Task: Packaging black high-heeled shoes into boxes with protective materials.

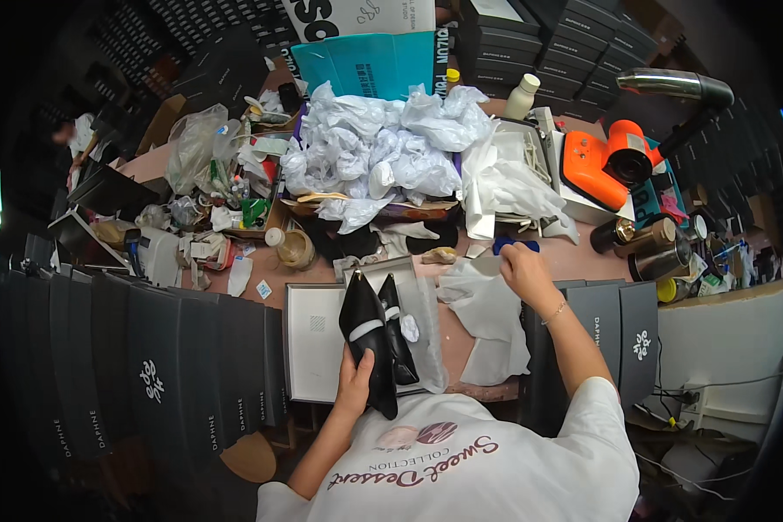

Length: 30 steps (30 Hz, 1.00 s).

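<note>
My left hand [352, 385] is wrapped round a black pointed-toe shoe [362, 306] with a white band across it. The held shoe is tilted above an open shoe box [316, 348] lined with white paper. A second black shoe [398, 352] lies beside it in the box, next to a crumpled white paper wad [410, 328]. My right hand [528, 277] is closed at the far edge of a white tissue sheet [489, 306], beside a dark blue cloth [515, 244]. What its fingertips hold, if anything, is too small to make out.
A heap of crumpled white paper [378, 143] fills a container ahead. An orange heat tool [596, 170] with a metal nozzle stands at the right, near dark canisters [657, 248]. A glue jar [293, 248] sits left of centre. Stacked dark shoe boxes [178, 357] flank me.
</note>
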Available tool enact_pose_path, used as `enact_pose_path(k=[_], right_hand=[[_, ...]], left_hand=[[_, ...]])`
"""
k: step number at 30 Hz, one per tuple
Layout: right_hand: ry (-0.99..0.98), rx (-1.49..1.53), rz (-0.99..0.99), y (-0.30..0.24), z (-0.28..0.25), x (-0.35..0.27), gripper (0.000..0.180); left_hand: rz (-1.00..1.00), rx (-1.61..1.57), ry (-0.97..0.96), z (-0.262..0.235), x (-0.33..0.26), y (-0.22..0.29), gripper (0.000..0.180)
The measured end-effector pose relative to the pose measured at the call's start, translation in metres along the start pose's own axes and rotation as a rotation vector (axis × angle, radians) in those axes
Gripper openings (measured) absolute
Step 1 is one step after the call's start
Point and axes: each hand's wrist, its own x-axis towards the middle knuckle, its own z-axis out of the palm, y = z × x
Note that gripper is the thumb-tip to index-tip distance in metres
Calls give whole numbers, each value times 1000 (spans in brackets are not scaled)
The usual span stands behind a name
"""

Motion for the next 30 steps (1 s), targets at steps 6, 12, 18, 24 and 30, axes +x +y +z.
enact_pose_path(k=[6,12,18,24,30], right_hand=[[-79,524,-234,-105,-10,-63,21],[168,1318,254,-152,40,-116,41],[-73,1263,258,-165,36,-147,57],[-67,557,-182,-189,-18,-116,45],[-33,674,-78,-187,30,-117,43]], left_hand=[[-463,-516,-409,32,18,17,45],[-383,-395,-292,37,-10,13,37],[-200,-407,-214,27,-18,2,42],[-114,-467,-328,27,-17,-13,62],[-88,-541,-311,30,-31,8,72]])
